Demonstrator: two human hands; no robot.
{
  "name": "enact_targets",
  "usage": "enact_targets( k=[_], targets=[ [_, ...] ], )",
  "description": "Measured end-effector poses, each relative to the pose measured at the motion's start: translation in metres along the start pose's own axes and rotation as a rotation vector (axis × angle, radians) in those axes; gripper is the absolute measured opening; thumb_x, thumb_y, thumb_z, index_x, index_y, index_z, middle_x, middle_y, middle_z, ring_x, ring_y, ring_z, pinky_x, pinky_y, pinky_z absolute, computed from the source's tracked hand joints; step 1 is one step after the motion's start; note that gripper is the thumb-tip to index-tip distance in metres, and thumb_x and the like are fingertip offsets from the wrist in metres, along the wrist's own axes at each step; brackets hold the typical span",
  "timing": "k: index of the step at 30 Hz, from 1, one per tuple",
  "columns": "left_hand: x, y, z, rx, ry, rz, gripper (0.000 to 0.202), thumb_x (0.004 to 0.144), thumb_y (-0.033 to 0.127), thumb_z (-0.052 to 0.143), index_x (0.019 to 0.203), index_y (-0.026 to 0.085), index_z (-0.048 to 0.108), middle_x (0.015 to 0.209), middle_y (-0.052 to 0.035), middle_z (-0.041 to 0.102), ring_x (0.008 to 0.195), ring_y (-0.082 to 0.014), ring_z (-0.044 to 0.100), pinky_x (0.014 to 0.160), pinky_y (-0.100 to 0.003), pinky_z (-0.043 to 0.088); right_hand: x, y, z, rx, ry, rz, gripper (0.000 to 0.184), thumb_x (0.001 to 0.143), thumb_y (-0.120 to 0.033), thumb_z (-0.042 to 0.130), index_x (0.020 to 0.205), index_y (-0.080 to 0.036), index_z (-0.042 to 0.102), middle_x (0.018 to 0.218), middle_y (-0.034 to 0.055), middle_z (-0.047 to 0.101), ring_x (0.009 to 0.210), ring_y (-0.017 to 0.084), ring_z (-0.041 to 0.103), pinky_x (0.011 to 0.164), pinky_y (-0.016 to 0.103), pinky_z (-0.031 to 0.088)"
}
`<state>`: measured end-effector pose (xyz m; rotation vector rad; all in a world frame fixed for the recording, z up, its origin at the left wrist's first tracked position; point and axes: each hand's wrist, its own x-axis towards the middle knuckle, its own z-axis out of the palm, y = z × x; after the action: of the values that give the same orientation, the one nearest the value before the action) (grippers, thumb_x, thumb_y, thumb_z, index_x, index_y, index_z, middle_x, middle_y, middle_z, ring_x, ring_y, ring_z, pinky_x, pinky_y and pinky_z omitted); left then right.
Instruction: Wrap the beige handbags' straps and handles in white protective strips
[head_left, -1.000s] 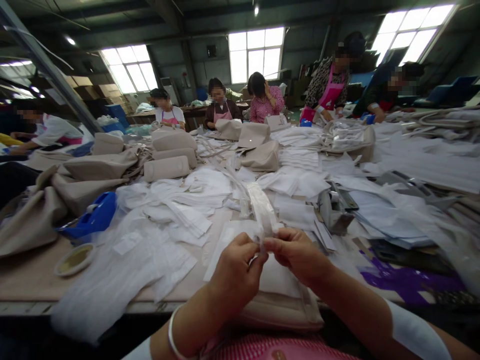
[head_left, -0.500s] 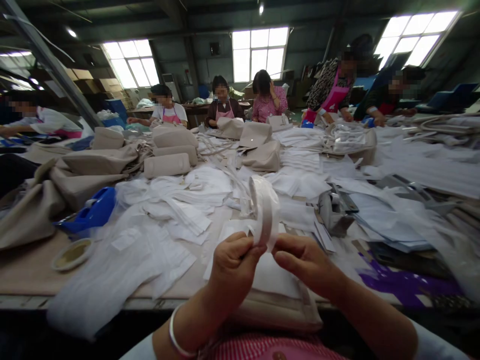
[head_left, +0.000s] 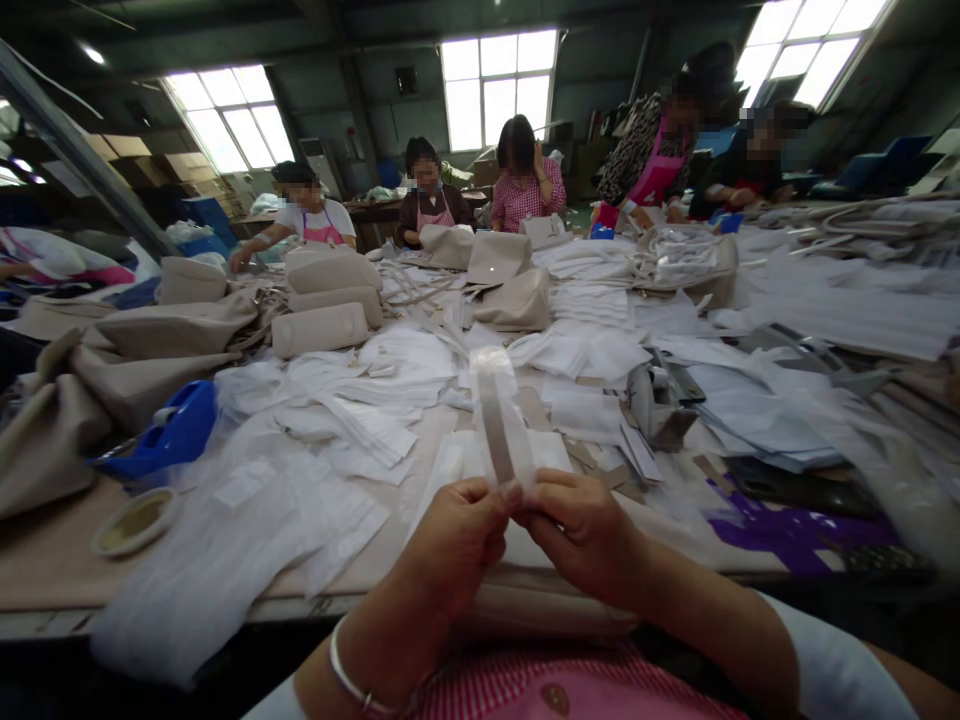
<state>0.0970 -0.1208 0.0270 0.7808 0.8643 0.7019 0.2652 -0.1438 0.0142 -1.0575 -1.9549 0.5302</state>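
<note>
Both my hands meet at the table's near edge, pinching the lower end of a narrow strip in a clear plastic wrap (head_left: pixel 499 420) that stands up between them. My left hand (head_left: pixel 456 545) grips it with thumb and fingertips; a thin bangle circles that wrist. My right hand (head_left: pixel 581 535) pinches the same end from the right. Under my hands lies a beige bag piece (head_left: pixel 555 605) at the table edge.
White tissue sheets (head_left: pixel 352 440) cover the table. A blue tape dispenser (head_left: pixel 161 435) and a small round dish (head_left: pixel 135 520) lie left. Beige bags (head_left: pixel 319 330) are stacked beyond. A grey tape dispenser (head_left: pixel 652 405) sits right. Several people work at the far side.
The wrapped strip, curled over into a loop half a second ago, now stands straighter, and my fingertips have closed together on its lower end. The view has tilted slightly.
</note>
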Motion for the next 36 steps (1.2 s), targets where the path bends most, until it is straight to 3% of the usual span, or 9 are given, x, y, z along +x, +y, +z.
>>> enact_targets(
  k=[5, 11, 15, 18, 22, 24, 27, 31, 36],
  targets=[
    [0.007, -0.006, 0.003, -0.118, 0.080, 0.031, 0.038, 0.064, 0.040, 0.085, 0.070, 0.016, 0.057, 0.053, 0.0107, 0.028, 0.045, -0.0034, 0.017, 0.041, -0.019, 0.012, -0.001, 0.010, -0.002, -0.106, -0.058, -0.100, 0.028, 0.095, -0.019, 0.044, 0.079, -0.015, 0.066, 0.072, 0.0054, 0.056, 0.065, 0.015, 0.048, 0.060, 0.028, 0.038],
    [-0.008, 0.001, 0.004, 0.654, 0.084, 0.559, 0.018, 0.084, 0.024, 0.068, 0.068, 0.018, 0.073, 0.068, -0.0029, 0.056, 0.066, -0.0141, 0.052, 0.061, -0.024, 0.039, 0.004, 0.012, -0.021, 0.935, -0.198, 0.578, 0.042, 0.080, -0.055, 0.069, 0.080, -0.013, 0.066, 0.054, -0.0070, 0.035, 0.046, 0.005, 0.022, 0.043, 0.021, 0.017],
    [-0.014, 0.000, 0.003, 0.830, -0.074, 0.665, 0.021, 0.091, 0.022, 0.057, 0.088, 0.021, 0.078, 0.081, -0.0073, 0.063, 0.074, -0.0171, 0.057, 0.070, -0.027, 0.042, 0.004, 0.011, -0.016, 1.196, -0.122, 0.837, 0.041, 0.067, -0.047, 0.082, 0.066, -0.015, 0.056, 0.050, -0.0098, 0.032, 0.043, 0.003, 0.015, 0.041, 0.021, 0.010],
    [-0.015, 0.003, 0.001, 0.745, -0.090, 0.509, 0.014, 0.085, 0.028, 0.067, 0.080, 0.018, 0.075, 0.074, -0.0038, 0.058, 0.069, -0.0148, 0.052, 0.064, -0.025, 0.040, 0.003, 0.007, -0.013, 0.961, -0.085, 0.764, 0.038, 0.072, -0.048, 0.078, 0.067, -0.016, 0.059, 0.050, -0.0072, 0.038, 0.043, 0.005, 0.024, 0.041, 0.022, 0.018],
    [-0.008, 0.001, 0.004, 0.378, -0.007, 0.157, 0.039, 0.076, 0.053, 0.072, 0.071, 0.015, 0.065, 0.056, 0.0052, 0.038, 0.050, -0.0080, 0.031, 0.046, -0.022, 0.024, 0.001, 0.000, -0.007, 0.185, -0.020, 0.277, 0.030, 0.087, -0.035, 0.063, 0.064, -0.016, 0.061, 0.060, 0.0001, 0.052, 0.057, 0.012, 0.045, 0.055, 0.025, 0.034],
    [-0.001, -0.005, 0.008, 0.296, 0.127, 0.148, 0.042, 0.076, 0.055, 0.071, 0.068, 0.016, 0.060, 0.054, 0.0066, 0.034, 0.049, -0.0074, 0.028, 0.045, -0.022, 0.021, -0.001, -0.002, -0.002, -0.108, 0.016, 0.071, 0.030, 0.092, -0.026, 0.053, 0.065, -0.016, 0.061, 0.064, 0.0030, 0.055, 0.060, 0.013, 0.047, 0.058, 0.027, 0.035],
    [0.007, -0.010, 0.011, 0.299, 0.239, 0.234, 0.037, 0.078, 0.047, 0.072, 0.062, 0.017, 0.055, 0.054, 0.0064, 0.036, 0.050, -0.0079, 0.031, 0.048, -0.022, 0.027, -0.001, -0.001, -0.002, -0.236, -0.031, 0.012, 0.029, 0.095, -0.021, 0.046, 0.072, -0.015, 0.061, 0.070, 0.0059, 0.058, 0.062, 0.014, 0.048, 0.059, 0.027, 0.037],
    [0.002, -0.005, 0.008, 0.534, 0.233, 0.473, 0.026, 0.084, 0.034, 0.069, 0.064, 0.017, 0.065, 0.063, 0.0017, 0.047, 0.061, -0.0115, 0.044, 0.058, -0.023, 0.037, 0.005, 0.008, -0.019, 0.267, -0.200, 0.252, 0.035, 0.091, -0.044, 0.056, 0.070, -0.016, 0.057, 0.064, -0.0004, 0.049, 0.058, 0.011, 0.043, 0.053, 0.025, 0.034],
    [-0.010, 0.000, 0.003, 0.898, -0.065, 0.680, 0.020, 0.093, 0.026, 0.057, 0.089, 0.018, 0.075, 0.083, -0.0061, 0.062, 0.076, -0.0158, 0.056, 0.071, -0.026, 0.042, 0.008, 0.019, -0.025, 1.076, -0.226, 0.786, 0.048, 0.074, -0.058, 0.073, 0.063, -0.018, 0.047, 0.050, -0.0098, 0.027, 0.044, 0.004, 0.015, 0.042, 0.022, 0.010]
  ],
)
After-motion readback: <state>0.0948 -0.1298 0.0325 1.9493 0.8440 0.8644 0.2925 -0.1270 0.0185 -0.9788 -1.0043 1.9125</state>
